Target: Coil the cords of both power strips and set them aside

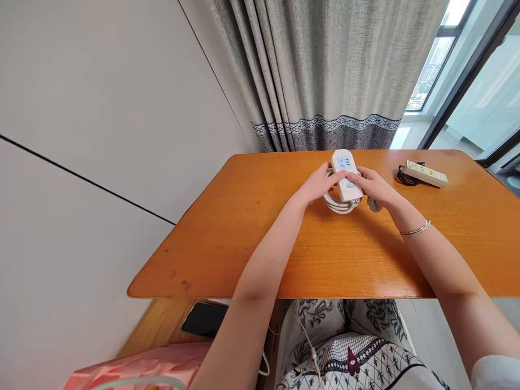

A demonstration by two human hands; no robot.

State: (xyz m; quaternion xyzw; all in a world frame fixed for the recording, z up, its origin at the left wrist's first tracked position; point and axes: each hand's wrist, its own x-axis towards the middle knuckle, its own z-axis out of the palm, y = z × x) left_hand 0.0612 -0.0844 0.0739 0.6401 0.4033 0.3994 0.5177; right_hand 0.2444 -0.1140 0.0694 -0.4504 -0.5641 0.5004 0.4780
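Note:
A white power strip [355,193] with pale blue socket panels lies on its own coiled white cord [338,207], toward the back of the wooden table. My left hand [319,183] grips the strip and coil from the left, thumb laid across the top. From the right, my right hand [374,185] holds the strip, its thumb meeting the left one near the middle. Both hands' other fingers are partly hidden behind the strip and cord. Just under my right hand shows the cord's plug [374,205].
On the right of the wooden table [227,233] lies a second, cream power strip [426,173] with a black cord [406,179]. A grey curtain [333,65] hangs behind the table. Below its front left edge are a dark phone [204,319] and a pink bag [142,365].

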